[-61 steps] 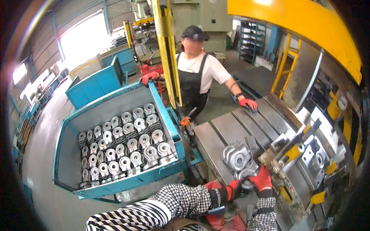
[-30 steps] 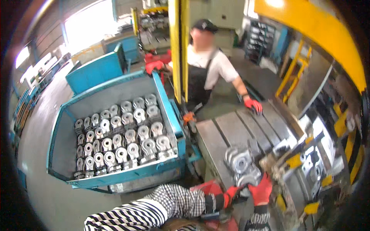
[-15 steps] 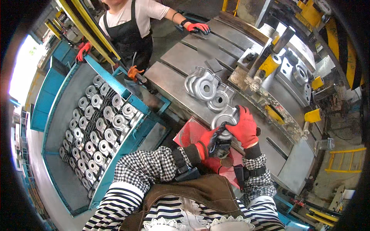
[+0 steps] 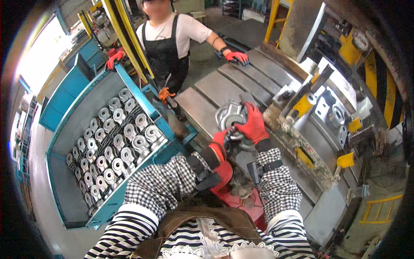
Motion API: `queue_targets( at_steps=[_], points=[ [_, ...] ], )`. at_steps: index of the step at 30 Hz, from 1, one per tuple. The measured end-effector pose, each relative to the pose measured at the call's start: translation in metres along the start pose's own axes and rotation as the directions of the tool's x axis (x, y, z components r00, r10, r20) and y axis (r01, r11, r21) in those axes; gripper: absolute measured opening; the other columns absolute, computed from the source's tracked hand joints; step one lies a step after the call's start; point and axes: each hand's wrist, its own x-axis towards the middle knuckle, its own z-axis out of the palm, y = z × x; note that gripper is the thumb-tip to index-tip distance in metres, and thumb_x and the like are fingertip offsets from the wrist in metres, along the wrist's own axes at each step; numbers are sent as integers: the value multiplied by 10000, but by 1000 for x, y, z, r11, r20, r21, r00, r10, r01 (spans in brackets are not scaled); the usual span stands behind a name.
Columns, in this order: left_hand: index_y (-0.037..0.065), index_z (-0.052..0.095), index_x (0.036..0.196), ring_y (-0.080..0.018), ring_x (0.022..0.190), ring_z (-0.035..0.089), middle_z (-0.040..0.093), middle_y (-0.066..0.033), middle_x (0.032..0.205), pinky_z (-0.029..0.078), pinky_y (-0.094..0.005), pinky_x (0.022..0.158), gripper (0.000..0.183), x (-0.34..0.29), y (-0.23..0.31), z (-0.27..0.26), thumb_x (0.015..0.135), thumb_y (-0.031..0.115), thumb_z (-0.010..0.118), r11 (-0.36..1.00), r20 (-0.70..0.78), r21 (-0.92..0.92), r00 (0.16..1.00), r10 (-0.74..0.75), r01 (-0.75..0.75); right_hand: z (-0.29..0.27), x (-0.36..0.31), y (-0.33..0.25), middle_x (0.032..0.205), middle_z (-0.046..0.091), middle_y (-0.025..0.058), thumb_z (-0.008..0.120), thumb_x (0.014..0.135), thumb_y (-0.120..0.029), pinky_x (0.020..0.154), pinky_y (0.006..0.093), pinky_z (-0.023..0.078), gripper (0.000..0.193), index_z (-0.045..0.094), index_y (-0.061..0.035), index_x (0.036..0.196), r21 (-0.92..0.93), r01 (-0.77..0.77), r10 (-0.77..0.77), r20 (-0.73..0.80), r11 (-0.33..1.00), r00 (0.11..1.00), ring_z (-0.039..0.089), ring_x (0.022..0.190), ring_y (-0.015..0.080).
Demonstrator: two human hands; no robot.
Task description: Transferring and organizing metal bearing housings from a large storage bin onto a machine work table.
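Several shiny stamped metal parts (image 4: 227, 115), each with a round collared hole, are bunched together on the slotted steel table (image 4: 200, 102) in front of me. My right hand (image 4: 253, 125), in a red glove, wraps the right side of the bunch with curled fingers. Nearer to me, my left hand (image 4: 221, 144), in a red glove with a dark palm, grips the lower edge of the parts. The gloves and the overlap of the parts hide how many pieces each hand holds.
At left stands a blue metal bin (image 4: 56, 172) with rows of similar parts (image 4: 110, 175). Across the table, a co-worker (image 4: 166, 52) in a dark apron rests one gloved hand on it. A die with yellow posts (image 4: 304, 105) occupies the right. Below my hands is a red surface (image 4: 246, 203).
Both my hands have moved away from me with the held metal part, to the parts lying farther up the table. These now sit close together. My view has tilted up slightly.
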Motion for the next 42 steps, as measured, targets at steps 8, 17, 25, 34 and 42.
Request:
queue_targets(
  at_steps=[8, 17, 25, 34, 42],
  points=[
    [7, 575, 909, -234, 647, 619, 609, -115, 805, 521, -340, 542, 227, 6, -12, 22, 767, 182, 610, 979, -370, 160, 911, 181, -129, -8, 12, 35, 1198, 384, 170, 767, 497, -347, 945, 364, 304, 844, 384, -48, 1187, -240, 9, 21, 120, 971, 993, 381, 1117, 294],
    [-12, 565, 966, -239, 661, 614, 606, -114, 820, 521, -353, 564, 288, 13, -8, 15, 758, 178, 624, 989, -478, 67, 866, 151, -135, 0, 33, 46, 1199, 402, 212, 786, 508, -315, 953, 344, 323, 931, 331, 8, 1253, 145, -116, 40, 442, 983, 896, 392, 1128, 330],
    [72, 577, 984, -273, 725, 598, 614, -106, 870, 484, -403, 596, 330, 9, -4, 6, 786, 336, 572, 993, -281, -85, 954, -101, 80, 10, 33, 30, 1012, 499, 193, 784, 469, -381, 832, 375, 400, 797, 480, -57, 1130, 29, -55, 47, 240, 998, 970, 482, 971, 343],
    [43, 545, 1015, -269, 758, 614, 604, -129, 899, 529, -449, 615, 299, -10, -7, 15, 760, 175, 628, 998, -432, -34, 901, 32, -52, -12, 27, -1, 1015, 512, 219, 749, 519, -398, 798, 391, 420, 713, 467, -4, 1042, 52, -74, 53, 330, 996, 942, 506, 957, 357],
    [-6, 547, 1034, -202, 831, 604, 604, -91, 955, 518, -336, 722, 300, -18, -7, 9, 779, 142, 602, 950, -409, 268, 874, 262, -159, -36, 20, -25, 981, 543, 179, 768, 515, -283, 782, 372, 424, 704, 430, -22, 1075, 258, -112, 17, 346, 960, 938, 523, 937, 326]
  ],
)
